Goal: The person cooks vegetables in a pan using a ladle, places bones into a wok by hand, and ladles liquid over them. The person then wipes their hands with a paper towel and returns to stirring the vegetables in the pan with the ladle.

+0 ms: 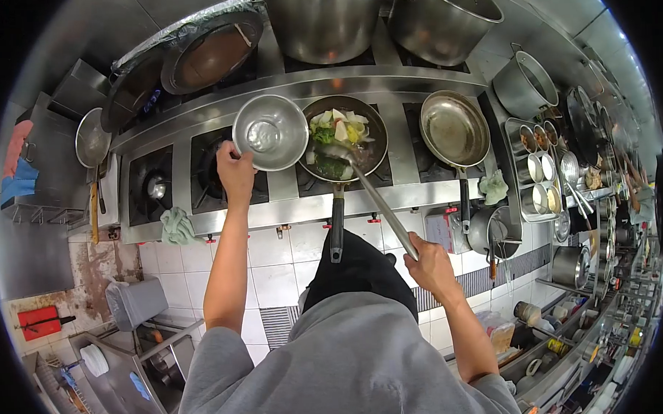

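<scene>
My left hand (235, 166) pinches the rim of a steel bowl (294, 128), which is tilted over the stove just left of a frying pan (378, 121). Only a shiny bottom shows inside the bowl. In the pan lie chopped vegetables (354, 127), pale and yellow pieces with green leaves, and some liquid. My right hand (432, 265) is wrapped round the handle of a long metal ladle (382, 205). The ladle's head reaches into the pan among the greens. The pan's handle (337, 225) points toward me, with neither hand on it.
A second frying pan (454, 130) sits on the right burner. Large stockpots (325, 25) stand behind, beside dark woks (213, 54) at the back left. Cloths (177, 227) hang at the stove's front edge. A tray of small containers (538, 167) is at the right.
</scene>
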`<state>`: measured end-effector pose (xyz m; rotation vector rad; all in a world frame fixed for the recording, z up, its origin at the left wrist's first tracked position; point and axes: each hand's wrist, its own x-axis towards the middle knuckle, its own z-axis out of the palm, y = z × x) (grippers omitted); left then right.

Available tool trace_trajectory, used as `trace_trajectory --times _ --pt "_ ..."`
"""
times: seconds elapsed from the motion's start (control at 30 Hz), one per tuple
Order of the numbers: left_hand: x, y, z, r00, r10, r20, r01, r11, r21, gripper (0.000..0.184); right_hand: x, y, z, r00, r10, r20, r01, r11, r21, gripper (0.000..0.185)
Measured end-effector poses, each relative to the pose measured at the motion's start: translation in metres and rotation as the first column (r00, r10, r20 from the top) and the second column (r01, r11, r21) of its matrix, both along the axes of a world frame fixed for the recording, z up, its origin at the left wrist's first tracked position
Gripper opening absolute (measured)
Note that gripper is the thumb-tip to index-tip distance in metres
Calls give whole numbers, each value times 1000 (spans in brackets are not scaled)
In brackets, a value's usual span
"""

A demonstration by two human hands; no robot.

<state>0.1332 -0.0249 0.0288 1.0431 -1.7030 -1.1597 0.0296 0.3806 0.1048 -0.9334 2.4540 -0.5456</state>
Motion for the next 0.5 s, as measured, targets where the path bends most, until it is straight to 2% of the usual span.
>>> trace_trajectory --times 0.07,0.1,0.2,0.27,0.33,0.4,0.47,0.5 --pt "-7 1 -6 999 -32 -3 32 998 -51 17 -1 -3 -19 998 -3 -59 4 1000 12 44" --pt "-10 11 11 999 -36 13 36 999 7 16 1 -4 -23 994 -11 -110 15 1000 27 44" --pt "-14 13 13 998 -45 -42 44 999 -28 16 2 -10 -23 988 -41 -148 45 999 19 45" --pt "-12 10 17 999 -34 -24 33 998 -62 16 6 -14 -19 989 -57 -136 55 998 -24 45" --pt "-12 8 20 1000 -27 -11 26 996 -91 16 8 -26 -17 997 -64 -46 58 991 -119 43" --pt "-13 5 24 1000 -17 -9 16 997 -74 16 9 -42 -22 995 -98 -5 97 989 -114 41" --pt "-15 4 25 1000 -3 -4 3 999 -54 16 7 -48 -45 991 -3 -136 -6 998 -66 36" --pt "-16 7 29 1000 2 -20 -2 999 -46 16 6 -46 -43 993 50 -107 -49 999 11 38"
